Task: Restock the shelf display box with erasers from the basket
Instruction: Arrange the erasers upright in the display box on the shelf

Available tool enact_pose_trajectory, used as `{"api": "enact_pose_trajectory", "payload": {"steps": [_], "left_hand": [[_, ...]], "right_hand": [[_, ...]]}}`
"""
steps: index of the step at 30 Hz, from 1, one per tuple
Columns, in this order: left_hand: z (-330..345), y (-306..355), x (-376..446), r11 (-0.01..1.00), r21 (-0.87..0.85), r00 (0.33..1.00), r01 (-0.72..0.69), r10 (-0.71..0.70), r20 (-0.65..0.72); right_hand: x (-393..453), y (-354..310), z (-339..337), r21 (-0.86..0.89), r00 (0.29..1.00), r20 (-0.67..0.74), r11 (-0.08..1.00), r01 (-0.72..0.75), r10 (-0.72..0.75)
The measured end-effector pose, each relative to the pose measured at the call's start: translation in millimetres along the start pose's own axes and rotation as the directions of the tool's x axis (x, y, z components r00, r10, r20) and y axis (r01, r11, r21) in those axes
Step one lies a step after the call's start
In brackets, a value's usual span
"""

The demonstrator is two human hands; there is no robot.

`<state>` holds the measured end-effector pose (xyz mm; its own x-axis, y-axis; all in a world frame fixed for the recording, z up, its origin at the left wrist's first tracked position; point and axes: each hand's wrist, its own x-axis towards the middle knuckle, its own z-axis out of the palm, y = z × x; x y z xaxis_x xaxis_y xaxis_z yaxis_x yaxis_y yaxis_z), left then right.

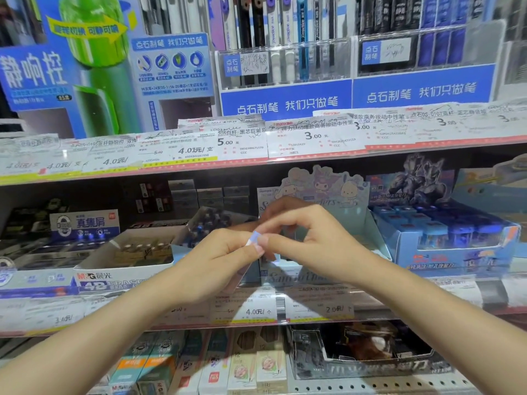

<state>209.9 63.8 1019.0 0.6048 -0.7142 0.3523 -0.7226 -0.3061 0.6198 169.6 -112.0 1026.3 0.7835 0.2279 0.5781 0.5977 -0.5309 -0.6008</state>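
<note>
Mid-shelf, in front of the box [319, 195], both hands pinch one eraser [254, 238]: left hand [222, 252] grips its near end; right hand [310, 240] pinches the far end, likely aligning it for insertion; basket not visible.

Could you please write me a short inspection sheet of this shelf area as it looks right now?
Surface: middle shelf edged with price labels.
Job's things: small pale eraser pinched between both hands before the cartoon-character display box; basket not seen.
Clutter: white 4B eraser box to the left, blue display box to the right.
Grippers: left hand and right hand both pinch the eraser.
Cables: nothing seen.
Surroundings: pen racks on the shelf above, boxed stationery on the shelf below.
</note>
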Motion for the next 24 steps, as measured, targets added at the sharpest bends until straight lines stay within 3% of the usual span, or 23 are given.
{"api": "enact_pose_trajectory", "payload": {"steps": [8, 12, 16, 20, 24], "left_hand": [[-1, 3, -1, 0.999, 0.051, 0.999, -0.016, 0.014, 0.030], [-4, 2, -1, 0.998, 0.057, 0.999, 0.006, -0.008, 0.038], [-3, 3, -2, 0.998, 0.055, 1.000, 0.008, -0.010, 0.030], [-3, 4, -1, 0.997, 0.072, 0.999, -0.003, 0.001, 0.032], [-3, 5, -2, 0.993, 0.114, 0.998, -0.033, 0.026, 0.061]], "right_hand": [[5, -4, -3, 0.025, 1.000, -0.030, 1.000, 0.006, -0.006], [6, -4, -10, 0.183, 0.995, -0.102, 0.983, -0.002, 0.020], [6, -4, -2, 0.376, 0.998, -0.056, 0.927, -0.017, 0.041], [5, -2, 4, 0.404, 0.999, -0.031, 0.914, 0.035, -0.025], [8, -2, -6, 0.427, 0.995, -0.092, 0.901, 0.078, -0.043]]}}
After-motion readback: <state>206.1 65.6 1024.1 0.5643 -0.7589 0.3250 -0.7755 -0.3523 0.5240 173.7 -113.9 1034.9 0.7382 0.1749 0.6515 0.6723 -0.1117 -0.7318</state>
